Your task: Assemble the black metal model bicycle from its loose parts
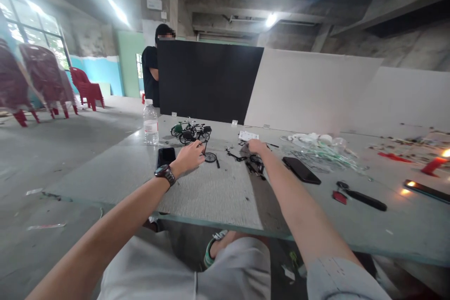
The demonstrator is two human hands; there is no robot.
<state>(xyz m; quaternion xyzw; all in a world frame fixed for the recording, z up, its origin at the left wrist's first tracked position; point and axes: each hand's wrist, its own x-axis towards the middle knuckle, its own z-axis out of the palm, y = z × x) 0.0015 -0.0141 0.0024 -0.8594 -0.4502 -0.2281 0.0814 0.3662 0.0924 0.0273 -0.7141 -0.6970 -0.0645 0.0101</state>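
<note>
Reaching across a grey table (105, 204), the person held both bare arms out over a scatter of small black parts. The left hand (188, 158), with a wristwatch (165, 174) on its wrist, lay just right of a phone (166, 156), its fingers (198, 155) loosely spread and tipped down beside a small round wheel (210, 157) and a thin black rod (205, 146); whether they pinched the rod or only hung beside it could not be told. The right hand (255, 146) was curled downward, its fingertips hidden behind its own knuckles, right above a heap of black wire parts (255, 164), so its grip could not be told either. Measured from the water bottle (151, 124), two toy bicycles (190, 132) stood just to the right, the wheel and rod lay further right and nearer the person, and the black wire parts lay beyond those. Further right of the bottle were a white paper sheet (248, 135), a second phone (300, 170), clear plastic pieces (323, 154) and a black-handled tool (365, 200). Parts this thin seemed to call for fingertips alone, lifted straight up and kept clear of their neighbours so that nothing bent. Past the bottle, another person (150, 70) stood behind a black board (207, 79).
</note>
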